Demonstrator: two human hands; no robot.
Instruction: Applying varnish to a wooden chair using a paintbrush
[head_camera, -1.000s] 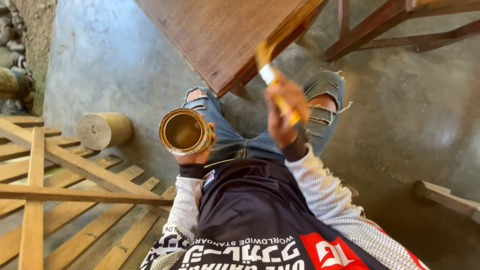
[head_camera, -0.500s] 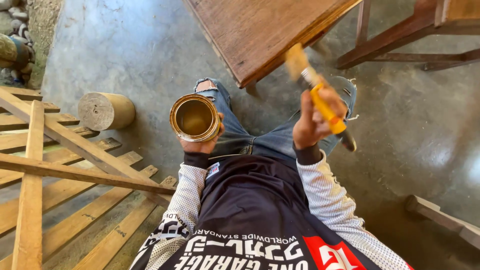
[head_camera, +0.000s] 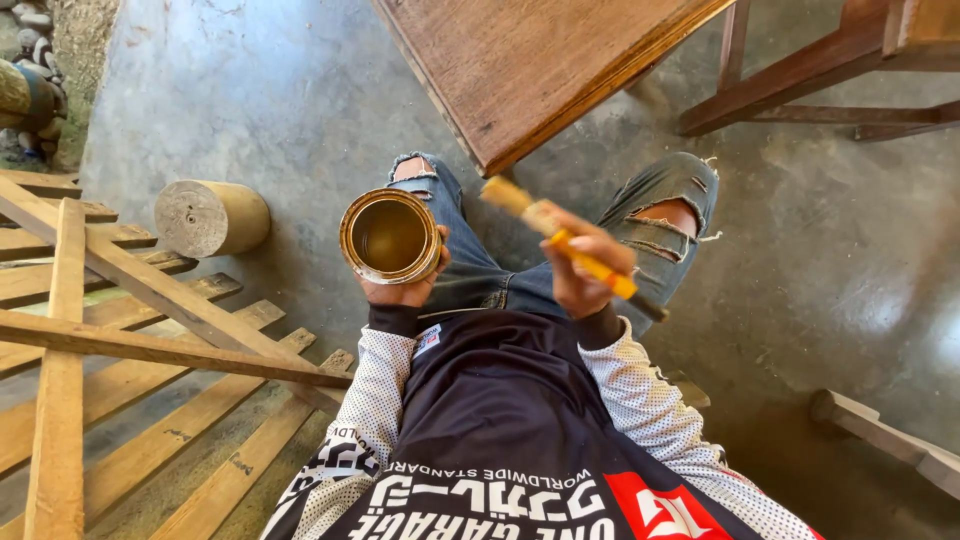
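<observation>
- Paintbrush (head_camera: 560, 245) is gripped in the right hand (head_camera: 580, 280), fingers closed round its yellow handle; the bristle end points up and to the left, toward the wooden board (head_camera: 530, 70), while the dark handle tip trails down and to the right.
- Long axis of the brush runs diagonally, bristles lying just short of the board's near edge (not touching it, as far as can be seen).
- Open tin (head_camera: 390, 237) sits in the left hand (head_camera: 405, 290), fingers wrapped round its side from below, mouth facing up; brown liquid shows inside.
- Tin lies to the left of the bristles, near but apart; the right hand is the nearer of the two to the board.
- Both hands are held above the person's knees in torn jeans (head_camera: 660, 200), over a concrete floor (head_camera: 250, 100).
- Wooden slat frame (head_camera: 120, 330) and a short log (head_camera: 210, 217) lie to the left, well apart.
</observation>
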